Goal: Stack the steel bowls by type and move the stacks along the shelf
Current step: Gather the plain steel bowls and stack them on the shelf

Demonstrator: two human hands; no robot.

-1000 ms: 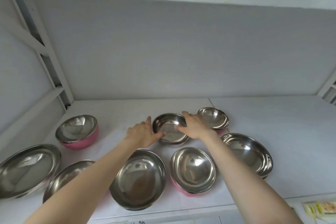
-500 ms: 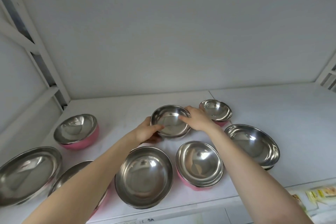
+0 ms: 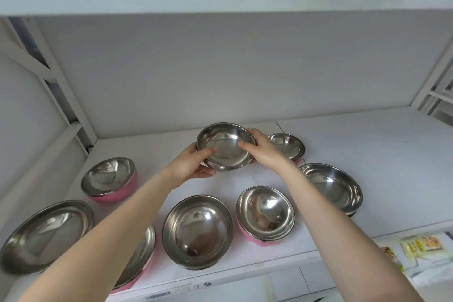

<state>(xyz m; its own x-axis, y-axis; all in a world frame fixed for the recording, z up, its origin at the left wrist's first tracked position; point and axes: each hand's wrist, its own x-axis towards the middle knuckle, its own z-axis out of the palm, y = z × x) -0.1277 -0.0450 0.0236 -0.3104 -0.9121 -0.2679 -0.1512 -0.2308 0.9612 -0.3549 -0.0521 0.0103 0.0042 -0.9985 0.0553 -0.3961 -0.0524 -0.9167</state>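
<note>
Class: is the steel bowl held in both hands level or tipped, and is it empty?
Tipped and empty. The steel bowl faces the camera, its far rim raised, bare inside, between the left hand and right hand.

Yellow printed packets (image 3: 421, 247) lie below, at lower right.

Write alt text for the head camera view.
Both hands, left hand and right hand, hold a plain steel bowl tilted above a white shelf, with seven more steel bowls around it, some pink outside.
</note>
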